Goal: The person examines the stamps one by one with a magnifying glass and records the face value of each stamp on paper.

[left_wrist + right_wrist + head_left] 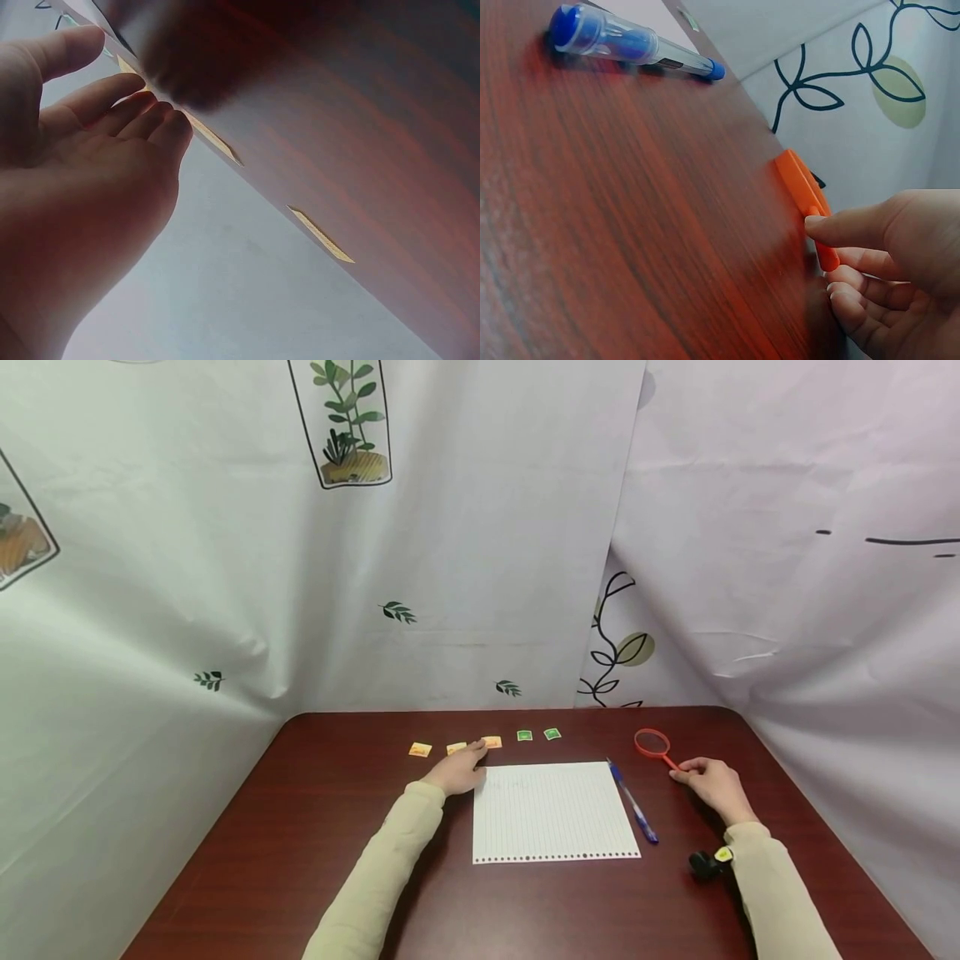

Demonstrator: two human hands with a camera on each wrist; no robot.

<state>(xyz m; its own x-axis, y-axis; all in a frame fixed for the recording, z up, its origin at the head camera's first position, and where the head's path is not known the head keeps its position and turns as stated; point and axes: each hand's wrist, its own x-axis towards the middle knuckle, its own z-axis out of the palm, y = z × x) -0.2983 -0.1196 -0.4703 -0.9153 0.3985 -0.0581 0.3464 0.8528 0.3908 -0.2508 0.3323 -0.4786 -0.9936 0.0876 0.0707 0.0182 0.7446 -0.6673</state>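
At the back of the table, my left hand [456, 771] reaches over the row of small orange stamp-like cards, fingers loosely bent. Its fingertips lie right by the middle orange card [454, 748] and the one to its right [492, 742]. In the left wrist view, the palm and fingers [112, 120] show nothing gripped. My right hand [716, 787] pinches the handle end of a red-orange magnifying glass [652, 742] between thumb and fingers. The right wrist view shows the orange frame [801, 180] low over the wood, seen nearly edge-on.
A lined loose-leaf sheet [555, 814] lies mid-table, with a blue pen [633, 802] along its right side. Another orange card [420, 749] is at the far left; two green cards [524, 736] sit behind the sheet. Printed cloth [480, 568] hangs behind the table.
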